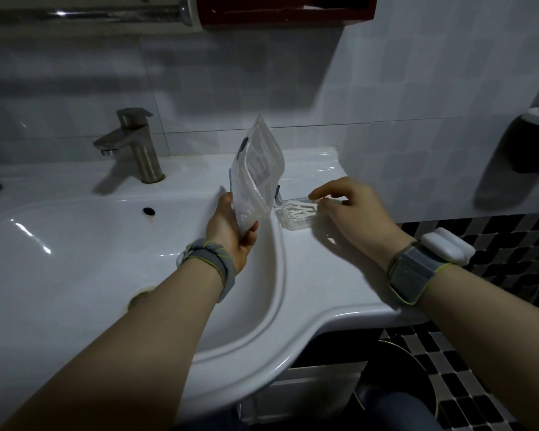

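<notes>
My left hand [231, 227] grips the lower end of a clear plastic pouch [257, 174] and holds it upright over the right rim of the white sink [75, 244]. Small white items show at the pouch's bottom. A clear plastic tray [296, 214] holding small white pieces lies on the counter right of the basin. My right hand [346, 206] hovers at the tray's right edge, fingers curled down toward it. Whether the fingertips pinch a piece is unclear.
A steel faucet [134, 144] stands at the back left of the basin. The tiled wall [417, 119] rises close on the right, with a dark holder [529, 144] mounted on it. A red cabinet [287, 9] hangs overhead. Mosaic floor tiles [479, 368] lie below right.
</notes>
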`<action>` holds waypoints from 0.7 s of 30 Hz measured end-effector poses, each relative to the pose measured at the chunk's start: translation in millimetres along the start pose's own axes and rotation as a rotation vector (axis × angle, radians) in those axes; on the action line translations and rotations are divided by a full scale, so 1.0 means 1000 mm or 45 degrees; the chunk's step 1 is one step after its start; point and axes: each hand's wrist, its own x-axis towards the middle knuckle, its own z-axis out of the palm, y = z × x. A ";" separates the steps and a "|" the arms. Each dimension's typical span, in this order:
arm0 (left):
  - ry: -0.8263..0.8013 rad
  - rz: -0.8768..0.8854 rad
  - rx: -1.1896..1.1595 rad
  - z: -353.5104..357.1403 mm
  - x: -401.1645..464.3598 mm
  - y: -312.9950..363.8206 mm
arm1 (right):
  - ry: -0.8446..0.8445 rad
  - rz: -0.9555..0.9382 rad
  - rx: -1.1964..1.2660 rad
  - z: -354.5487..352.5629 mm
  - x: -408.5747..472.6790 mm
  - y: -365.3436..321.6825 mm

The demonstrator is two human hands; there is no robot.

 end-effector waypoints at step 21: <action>0.009 0.005 0.025 0.000 0.001 -0.001 | 0.286 0.278 0.229 -0.005 0.005 0.006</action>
